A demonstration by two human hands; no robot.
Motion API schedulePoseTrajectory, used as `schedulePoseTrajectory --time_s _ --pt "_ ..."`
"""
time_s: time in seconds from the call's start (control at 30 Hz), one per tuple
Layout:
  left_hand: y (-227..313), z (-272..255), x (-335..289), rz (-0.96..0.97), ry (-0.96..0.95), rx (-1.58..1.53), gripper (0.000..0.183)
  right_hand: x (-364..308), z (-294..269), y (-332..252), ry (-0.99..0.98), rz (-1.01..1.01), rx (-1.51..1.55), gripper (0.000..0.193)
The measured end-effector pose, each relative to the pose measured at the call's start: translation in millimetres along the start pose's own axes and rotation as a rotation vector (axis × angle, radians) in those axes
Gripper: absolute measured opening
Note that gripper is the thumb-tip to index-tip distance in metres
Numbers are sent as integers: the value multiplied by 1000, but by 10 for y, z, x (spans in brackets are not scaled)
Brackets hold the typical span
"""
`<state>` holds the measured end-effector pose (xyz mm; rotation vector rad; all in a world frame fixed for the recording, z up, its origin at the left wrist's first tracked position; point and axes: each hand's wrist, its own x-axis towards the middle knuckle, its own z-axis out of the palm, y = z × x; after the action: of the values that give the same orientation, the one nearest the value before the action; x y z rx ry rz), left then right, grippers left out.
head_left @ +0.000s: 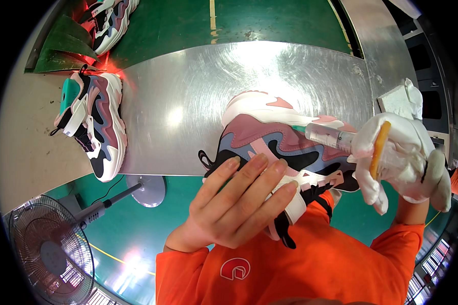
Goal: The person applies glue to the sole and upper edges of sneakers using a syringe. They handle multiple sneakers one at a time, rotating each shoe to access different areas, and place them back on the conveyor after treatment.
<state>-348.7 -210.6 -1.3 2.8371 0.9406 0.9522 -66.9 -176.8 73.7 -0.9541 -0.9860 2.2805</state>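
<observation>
Head view, tabletop: a silver metal tabletop (pixel 170 109), its curved far edge meeting a green belt (pixel 259 20), its straight near edge above the green floor (pixel 127 249).
Room: a broad stretch of bare metal lies between the two shoes near the left and right ends; the near shoe overhangs the near edge.
Near shoe: pink, mauve and black shoe (pixel 290 147) on its side right of the near edge's middle — sole toward the far edge, heel loop to the left.
Left hand: bare left hand (pixel 239 201) with four fingers together across the shoe's upper; thumb hidden, so I cannot tell whether it grips.
Right hand: gloved right hand (pixel 404 157) closed around a syringe, off the tabletop's right part.
Syringe: clear syringe (pixel 328 137) with a green tip (pixel 298 129) at the shoe's sole seam; the barrel's contents are unclear.
Left edge: a second shoe (pixel 104 124) on the seam with a beige surface (pixel 33 162); a turquoise piece (pixel 69 95) shows at its opening — inside or behind, I cannot tell.
Far left corner: a third shoe (pixel 112 25) beside green flaps (pixel 66 43) in red light.
</observation>
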Motion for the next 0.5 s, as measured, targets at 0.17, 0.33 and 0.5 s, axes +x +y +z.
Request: schedulePoseTrajectory --time_s 0.17,0.33,0.5 --pt "33 23 33 -39 54 7 16 -40 2 -3 18 13 -12 65" --pt "17 9 30 -21 25 -5 23 -162 -48 20 10 -11 -17 74" --pt "14 44 28 -22 59 13 21 -221 -119 31 -1 -24 -17 83"
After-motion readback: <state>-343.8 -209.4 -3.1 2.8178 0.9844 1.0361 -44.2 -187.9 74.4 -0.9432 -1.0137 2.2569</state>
